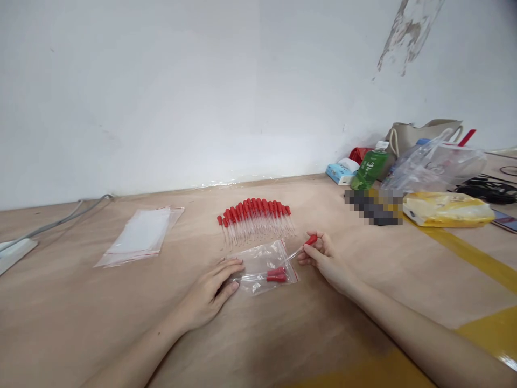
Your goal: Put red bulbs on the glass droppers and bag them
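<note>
A clear zip bag [258, 258] lies on the table between my hands, its mouth toward the right. Inside are glass droppers with red rubber bulbs [277, 275]. My left hand [216, 291] rests on the bag's left end, fingers stretched out and thumb apart. Between thumb and fingertips my right hand [323, 256] pinches another dropper [310, 240] near its red bulb; its glass tube slants down left into the bag's mouth. Behind the bag, several more droppers [254, 209] lie fanned in a row, bulbs toward the wall.
Flat zip bags [141, 234] are stacked at the left, near a grey cable [60, 221]. At the right are a green bottle [369, 167], a tissue pack [341, 172], a yellow-white package [448, 210], a plastic bag [440, 161] and a phone [504, 220]. A white wall stands behind.
</note>
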Tool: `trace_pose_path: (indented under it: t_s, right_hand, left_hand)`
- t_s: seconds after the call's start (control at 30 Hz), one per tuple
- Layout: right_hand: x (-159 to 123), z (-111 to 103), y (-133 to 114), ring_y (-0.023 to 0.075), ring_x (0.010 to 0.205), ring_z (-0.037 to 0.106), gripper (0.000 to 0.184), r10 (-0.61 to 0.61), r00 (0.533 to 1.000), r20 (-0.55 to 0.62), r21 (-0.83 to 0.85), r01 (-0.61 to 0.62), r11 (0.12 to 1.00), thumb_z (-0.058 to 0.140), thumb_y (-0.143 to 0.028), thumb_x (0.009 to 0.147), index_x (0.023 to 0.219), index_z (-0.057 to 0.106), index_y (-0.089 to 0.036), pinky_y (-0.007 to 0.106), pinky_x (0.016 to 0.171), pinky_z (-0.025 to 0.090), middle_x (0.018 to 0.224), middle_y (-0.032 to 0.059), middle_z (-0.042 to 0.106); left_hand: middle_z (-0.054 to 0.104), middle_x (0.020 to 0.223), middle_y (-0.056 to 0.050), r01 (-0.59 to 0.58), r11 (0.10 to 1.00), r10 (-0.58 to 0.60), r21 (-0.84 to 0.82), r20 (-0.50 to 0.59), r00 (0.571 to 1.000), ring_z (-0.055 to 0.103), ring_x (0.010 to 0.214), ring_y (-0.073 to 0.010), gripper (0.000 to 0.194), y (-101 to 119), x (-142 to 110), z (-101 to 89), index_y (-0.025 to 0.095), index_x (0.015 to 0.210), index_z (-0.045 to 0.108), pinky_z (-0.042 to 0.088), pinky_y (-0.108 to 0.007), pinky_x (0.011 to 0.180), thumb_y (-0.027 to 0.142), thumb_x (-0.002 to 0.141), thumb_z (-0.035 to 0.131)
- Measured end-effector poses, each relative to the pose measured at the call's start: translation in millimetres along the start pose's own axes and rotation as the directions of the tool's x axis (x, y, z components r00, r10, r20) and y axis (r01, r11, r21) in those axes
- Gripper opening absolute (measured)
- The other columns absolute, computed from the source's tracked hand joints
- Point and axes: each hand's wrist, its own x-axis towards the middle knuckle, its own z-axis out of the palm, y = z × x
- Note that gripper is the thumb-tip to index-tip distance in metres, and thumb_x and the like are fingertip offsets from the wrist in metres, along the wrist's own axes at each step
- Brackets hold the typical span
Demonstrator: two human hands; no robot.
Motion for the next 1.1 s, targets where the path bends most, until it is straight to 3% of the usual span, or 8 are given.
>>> trace_pose_path:
  t_s: [0.1, 0.2, 0.33, 0.47, 0.6, 0.77, 0.9, 1.1]
  right_hand:
    - [1.5, -0.9, 0.2, 0.0127, 0.062, 0.059, 0.04, 0.005, 1.0, 0.015, -0.017, -0.005, 1.0, 0.06, -0.042, 0.068, 0.097, 0.04, -0.023, 0.031, 0.064, 0.05, 0.072, -0.0022, 0.056]
    - [2.8, -3.0, -0.4, 0.0128, 0.064, 0.057, 0.03, -0.085, 0.993, 0.079, -0.265, 0.104, 0.959, 0.057, -0.041, 0.07, 0.092, 0.051, -0.021, 0.031, 0.064, 0.048, 0.075, 0.0006, 0.057]
    - [3.4, -3.8, -3.9, 0.0149, 0.069, 0.053, 0.023, -0.199, 0.949, 0.245, -0.652, 0.313, 0.69, 0.056, -0.029, 0.072, 0.091, 0.064, -0.02, 0.03, 0.065, 0.045, 0.076, 0.0027, 0.057]
    - [0.8, 3.4, -6.6, 0.0185, 0.088, 0.054, 0.025, -0.253, 0.893, 0.373, -0.677, 0.448, 0.583, 0.053, -0.019, 0.072, 0.095, 0.064, -0.02, 0.034, 0.079, 0.043, 0.089, 0.0049, 0.061]
    - [-3.6, 8.0, -5.5, 0.0176, 0.09, 0.056, 0.033, -0.223, 0.859, 0.462, -0.596, 0.487, 0.639, 0.049, -0.018, 0.074, 0.106, 0.059, -0.019, 0.034, 0.08, 0.044, 0.097, 0.0062, 0.062]
    - [30.7, -4.9, -9.1, 0.0135, 0.07, 0.059, 0.024, -0.232, 0.952, 0.198, -0.652, 0.304, 0.694, 0.05, -0.026, 0.075, 0.094, 0.059, -0.014, 0.025, 0.064, 0.047, 0.079, 0.0043, 0.064]
    - [88.1, -11.5, -20.3, 0.013, 0.073, 0.059, 0.02, -0.157, 0.984, -0.082, -0.865, 0.008, 0.502, 0.055, -0.022, 0.07, 0.087, 0.06, -0.013, 0.022, 0.068, 0.045, 0.082, 0.0051, 0.065]
    - [143.6, 6.9, -30.1, 0.0217, 0.085, 0.059, 0.027, -0.104, 0.98, -0.169, -0.903, -0.112, 0.415, 0.062, -0.026, 0.063, 0.085, 0.062, -0.011, 0.026, 0.071, 0.043, 0.087, 0.0119, 0.065]
  left_hand:
    - [0.045, 0.129, -0.004, 0.013, 1.0, -0.013, 0.023, 0.02, 1.0, 0.039, 0.121, -0.0189, 0.036, 0.5, 0.0, -1.3, 0.025, 0.125, 0.041, 0.032, -0.041, 0.102, 0.03, 0.09, 0.036]
    - [0.045, 0.129, -0.004, 0.003, 0.999, -0.004, 0.047, 0.026, 1.0, 0.039, 0.121, -0.0199, 0.04, 1.2, 0.0, -1.4, 0.024, 0.127, 0.038, 0.031, -0.041, 0.102, 0.033, 0.088, 0.04]
    - [0.046, 0.129, -0.004, -0.014, 0.997, 0.014, 0.069, 0.005, 1.0, 0.04, 0.12, -0.02, 0.042, 2.5, 0.1, -0.4, 0.024, 0.128, 0.037, 0.031, -0.042, 0.102, 0.034, 0.087, 0.041]
    - [0.047, 0.128, -0.003, -0.005, 0.997, 0.006, 0.076, -0.001, 1.0, 0.04, 0.12, -0.0193, 0.042, 3.3, 0.3, 0.1, 0.025, 0.128, 0.036, 0.032, -0.041, 0.102, 0.034, 0.087, 0.042]
    - [0.046, 0.129, -0.004, -0.005, 0.998, 0.004, 0.069, 0.004, 1.0, 0.04, 0.12, -0.0195, 0.042, 2.7, 0.2, 0.4, 0.025, 0.128, 0.036, 0.029, -0.042, 0.103, 0.033, 0.087, 0.042]
    - [0.048, 0.125, -0.007, -0.032, 0.999, 0.032, 0.003, -0.017, 0.999, 0.042, 0.118, -0.0203, 0.031, 1.8, 0.6, 0.9, 0.022, 0.116, 0.046, 0.033, -0.041, 0.1, 0.031, 0.086, 0.043]
    - [0.051, 0.121, -0.007, -0.01, 0.998, 0.008, -0.069, -0.03, 1.0, 0.045, 0.115, -0.0197, 0.018, 3.3, 0.5, 0.5, 0.021, 0.1, 0.049, 0.038, -0.039, 0.095, 0.029, 0.085, 0.044]
    - [0.051, 0.121, -0.007, -0.017, 0.997, 0.016, -0.07, -0.025, 1.0, 0.044, 0.115, -0.0197, 0.02, 4.0, -0.1, 0.1, 0.021, 0.104, 0.048, 0.036, -0.039, 0.097, 0.028, 0.085, 0.044]
